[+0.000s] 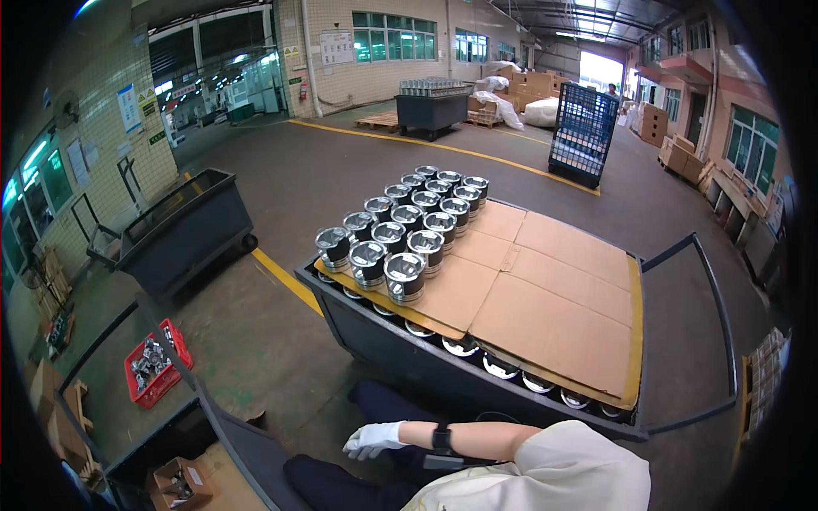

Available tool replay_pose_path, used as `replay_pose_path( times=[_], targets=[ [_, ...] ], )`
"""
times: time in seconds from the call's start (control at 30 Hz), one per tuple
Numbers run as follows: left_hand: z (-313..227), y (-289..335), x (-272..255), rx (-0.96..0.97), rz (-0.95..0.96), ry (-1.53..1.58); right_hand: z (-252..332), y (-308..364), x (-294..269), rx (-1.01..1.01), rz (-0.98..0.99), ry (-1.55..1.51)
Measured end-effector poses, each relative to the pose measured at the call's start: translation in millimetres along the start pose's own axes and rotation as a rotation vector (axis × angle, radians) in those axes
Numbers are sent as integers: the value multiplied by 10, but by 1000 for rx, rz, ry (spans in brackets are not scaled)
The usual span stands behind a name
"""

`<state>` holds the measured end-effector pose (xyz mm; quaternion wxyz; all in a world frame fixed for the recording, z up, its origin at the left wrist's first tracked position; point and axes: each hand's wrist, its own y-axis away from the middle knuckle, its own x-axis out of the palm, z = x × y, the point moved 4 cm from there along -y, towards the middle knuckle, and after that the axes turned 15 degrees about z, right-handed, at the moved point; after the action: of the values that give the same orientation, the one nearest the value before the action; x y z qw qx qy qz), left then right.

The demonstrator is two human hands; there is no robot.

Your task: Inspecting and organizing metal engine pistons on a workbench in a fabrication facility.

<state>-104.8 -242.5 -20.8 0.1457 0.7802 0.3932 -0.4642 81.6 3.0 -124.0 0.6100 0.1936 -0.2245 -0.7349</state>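
My right hand [373,439] wears a white glove, with a black band on the wrist. It hangs over my dark trousers [341,481] with fingers loosely apart, holding nothing and touching nothing. It is a short way below the front wall of a dark grey cart [400,349]. Brown cardboard sheets [545,298] cover the cart's load. Several shiny metal pistons [405,274] stand upright in rows on the left part of the cardboard. More pistons [498,366] show under the cardboard's front edge. My left hand is out of view.
An empty dark bin cart [183,234] stands to the left beyond a yellow floor line. A red crate [158,362] of metal parts and a cardboard box [175,485] sit at lower left. A blue wire cage [582,132] and another loaded cart [432,106] stand farther back.
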Motion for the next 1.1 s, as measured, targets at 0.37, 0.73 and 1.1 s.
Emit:
replay_pose_path(
  times=[0.37,0.73,1.1],
  targets=[
    [-152,106,40,-454,298,-115,-1393,-825,316,-5,100,-845],
    [225,137,338,-257,-37,-489,-1414,-889,283,107,67,-754],
    [685,-14,838,-105,149,-323,-1550,-1073,316,61,36,-810]
  ],
)
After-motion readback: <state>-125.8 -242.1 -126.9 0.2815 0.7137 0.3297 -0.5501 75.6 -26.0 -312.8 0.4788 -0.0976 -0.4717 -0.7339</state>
